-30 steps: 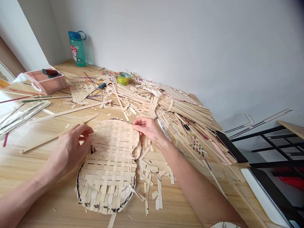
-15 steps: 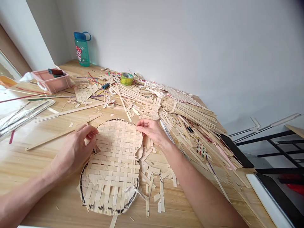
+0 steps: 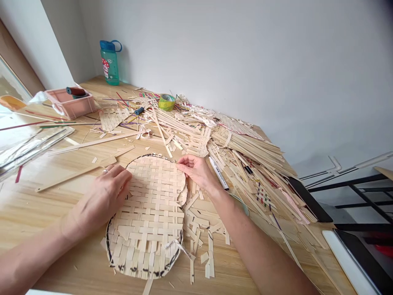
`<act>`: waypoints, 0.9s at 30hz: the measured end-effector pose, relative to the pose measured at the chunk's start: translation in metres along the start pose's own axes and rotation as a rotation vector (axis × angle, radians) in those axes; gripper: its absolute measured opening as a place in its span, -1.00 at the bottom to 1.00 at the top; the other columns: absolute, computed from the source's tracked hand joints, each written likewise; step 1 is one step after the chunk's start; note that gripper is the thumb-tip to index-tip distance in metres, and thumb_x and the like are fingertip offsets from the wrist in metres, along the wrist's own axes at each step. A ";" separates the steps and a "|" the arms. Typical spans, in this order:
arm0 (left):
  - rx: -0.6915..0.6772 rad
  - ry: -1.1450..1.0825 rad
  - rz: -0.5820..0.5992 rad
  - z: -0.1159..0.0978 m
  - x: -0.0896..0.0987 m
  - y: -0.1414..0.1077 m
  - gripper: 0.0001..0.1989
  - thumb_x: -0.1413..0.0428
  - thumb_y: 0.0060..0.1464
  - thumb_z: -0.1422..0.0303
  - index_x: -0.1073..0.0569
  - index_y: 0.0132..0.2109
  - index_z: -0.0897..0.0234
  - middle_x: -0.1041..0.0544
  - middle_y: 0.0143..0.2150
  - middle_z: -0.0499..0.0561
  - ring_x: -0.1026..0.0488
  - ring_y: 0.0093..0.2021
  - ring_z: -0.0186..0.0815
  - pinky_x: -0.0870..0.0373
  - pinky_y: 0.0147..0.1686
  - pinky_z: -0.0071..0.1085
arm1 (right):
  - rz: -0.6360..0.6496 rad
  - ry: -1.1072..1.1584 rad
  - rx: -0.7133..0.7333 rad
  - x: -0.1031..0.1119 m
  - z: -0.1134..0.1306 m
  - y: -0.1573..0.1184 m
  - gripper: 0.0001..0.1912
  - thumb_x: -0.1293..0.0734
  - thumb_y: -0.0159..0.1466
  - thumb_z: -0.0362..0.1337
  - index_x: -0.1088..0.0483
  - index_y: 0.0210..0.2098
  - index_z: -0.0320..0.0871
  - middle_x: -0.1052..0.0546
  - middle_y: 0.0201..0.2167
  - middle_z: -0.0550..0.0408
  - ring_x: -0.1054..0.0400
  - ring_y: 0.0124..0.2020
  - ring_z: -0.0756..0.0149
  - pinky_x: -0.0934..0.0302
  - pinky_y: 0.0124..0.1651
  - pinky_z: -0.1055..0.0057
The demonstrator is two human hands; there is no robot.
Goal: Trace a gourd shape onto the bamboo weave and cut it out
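Two hands (image 3: 198, 170) touch a woven panel (image 3: 153, 200); scraps (image 3: 211, 256) alongside.

Rolls the left hand (image 3: 109, 188) further over, back upward, at the left edge of the woven piece (image 3: 153, 192), baring a finger ring (image 3: 105, 171). Swings the view slightly left, showing more of a pale green hoop (image 3: 245, 207) beside the right forearm (image 3: 245, 233).

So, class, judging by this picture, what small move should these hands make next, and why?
Perhaps ease the right hand down the woven-strip panel to smooth its ragged right-side notch: that hand pinches the upper-right edge, above the notch, and the left hand, at the left edge, could steady the panel.
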State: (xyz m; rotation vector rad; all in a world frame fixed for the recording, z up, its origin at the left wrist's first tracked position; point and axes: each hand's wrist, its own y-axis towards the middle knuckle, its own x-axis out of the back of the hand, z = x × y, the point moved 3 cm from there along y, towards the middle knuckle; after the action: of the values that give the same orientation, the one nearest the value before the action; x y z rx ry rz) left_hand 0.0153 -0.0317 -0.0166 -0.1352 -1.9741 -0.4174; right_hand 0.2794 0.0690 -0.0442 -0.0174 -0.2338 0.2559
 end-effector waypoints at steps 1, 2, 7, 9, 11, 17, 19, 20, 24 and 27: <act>-0.022 0.040 0.016 -0.001 -0.001 -0.001 -0.77 0.08 0.28 0.45 -0.41 -0.30 0.20 -0.50 -0.25 0.11 -0.46 -0.22 -0.09 -0.38 -0.23 -0.21 | -0.003 0.003 -0.001 0.000 0.000 0.000 -0.67 -0.54 0.03 -0.07 -0.49 -0.35 -0.15 -0.50 -0.38 0.11 -0.35 -0.37 0.33 -0.29 -0.31 0.36; -0.036 0.084 0.035 -0.002 -0.002 -0.001 -0.78 0.07 0.27 0.47 -0.41 -0.31 0.20 -0.50 -0.24 0.12 -0.45 -0.20 -0.07 -0.39 -0.23 -0.21 | -0.003 0.002 -0.001 0.000 -0.001 0.000 -0.67 -0.54 0.03 -0.07 -0.49 -0.35 -0.16 -0.50 -0.39 0.11 -0.35 -0.37 0.33 -0.30 -0.30 0.36; -0.068 0.311 0.106 -0.012 -0.005 -0.004 -0.79 -0.02 0.20 0.56 -0.44 -0.34 0.21 -0.55 -0.24 0.15 -0.47 -0.20 -0.05 -0.44 -0.26 -0.21 | -0.021 -0.052 0.032 -0.002 -0.001 0.000 -0.71 -0.51 0.05 -0.09 -0.48 -0.37 -0.15 -0.52 -0.39 0.09 -0.37 -0.35 0.31 -0.33 -0.23 0.33; -0.094 0.391 0.098 -0.016 -0.006 -0.006 -0.77 -0.03 0.17 0.60 -0.47 -0.34 0.22 -0.56 -0.23 0.18 -0.49 -0.19 -0.03 -0.46 -0.26 -0.20 | -0.038 -0.105 0.057 -0.003 -0.002 0.000 -0.75 -0.49 0.08 -0.12 -0.48 -0.38 -0.14 -0.53 -0.38 0.07 -0.37 -0.35 0.29 -0.33 -0.22 0.31; -0.119 0.442 0.089 -0.019 -0.009 -0.008 -0.76 -0.04 0.13 0.64 -0.49 -0.34 0.23 -0.56 -0.25 0.19 -0.49 -0.20 -0.02 -0.47 -0.25 -0.19 | -0.063 -0.172 0.088 -0.004 -0.002 0.000 -0.80 -0.47 0.11 -0.14 -0.47 -0.39 -0.13 -0.54 -0.40 0.07 -0.38 -0.36 0.27 -0.34 -0.23 0.30; -0.168 0.438 0.026 -0.019 -0.014 -0.014 -0.75 -0.01 0.19 0.59 -0.53 -0.33 0.23 -0.56 -0.28 0.19 -0.50 -0.21 0.00 -0.47 -0.20 -0.10 | -0.120 -0.541 0.286 -0.005 0.009 -0.007 -0.95 -0.37 0.27 -0.26 -0.46 -0.31 -0.09 -0.57 -0.28 0.00 -0.45 -0.26 0.16 -0.38 -0.12 0.19; -0.183 0.433 -0.008 -0.020 -0.013 -0.014 -0.75 -0.02 0.24 0.51 -0.54 -0.33 0.22 -0.56 -0.29 0.18 -0.51 -0.21 0.01 -0.47 -0.21 -0.09 | -0.160 -0.669 0.380 -0.008 0.020 -0.013 -0.95 -0.37 0.29 -0.28 -0.48 -0.24 -0.10 -0.57 -0.20 -0.05 -0.46 -0.13 0.06 -0.38 -0.04 0.11; -0.190 0.429 -0.026 -0.021 -0.013 -0.014 -0.76 -0.03 0.25 0.48 -0.55 -0.33 0.22 -0.56 -0.30 0.18 -0.51 -0.23 0.01 -0.47 -0.22 -0.10 | -0.169 -0.710 0.433 -0.011 0.027 -0.018 -0.92 -0.37 0.31 -0.29 -0.50 -0.20 -0.10 -0.58 -0.16 -0.08 -0.45 -0.06 0.03 -0.37 0.02 0.08; -0.199 0.416 -0.063 -0.025 -0.010 -0.012 -0.76 -0.05 0.28 0.38 -0.55 -0.33 0.23 -0.55 -0.34 0.19 -0.51 -0.29 0.00 -0.47 -0.30 -0.12 | 0.045 -0.749 0.579 -0.039 0.049 -0.038 -0.73 -0.31 0.43 -0.24 -0.48 0.09 -0.09 -0.55 0.08 -0.08 -0.39 0.16 0.04 -0.30 0.24 0.01; -0.170 0.430 -0.049 -0.027 -0.011 -0.012 -0.78 -0.08 0.28 0.35 -0.55 -0.32 0.23 -0.56 -0.33 0.20 -0.52 -0.27 0.01 -0.48 -0.28 -0.12 | 0.253 -0.794 0.625 -0.061 0.051 -0.048 -0.55 -0.26 0.48 -0.16 -0.34 0.32 -0.06 -0.41 0.31 -0.06 -0.21 0.37 0.06 -0.14 0.41 -0.02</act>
State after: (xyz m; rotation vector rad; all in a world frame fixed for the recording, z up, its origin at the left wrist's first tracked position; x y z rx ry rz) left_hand 0.0398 -0.0513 -0.0190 -0.0956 -1.5214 -0.5938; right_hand 0.2225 0.0067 -0.0062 0.6887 -0.9350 0.5746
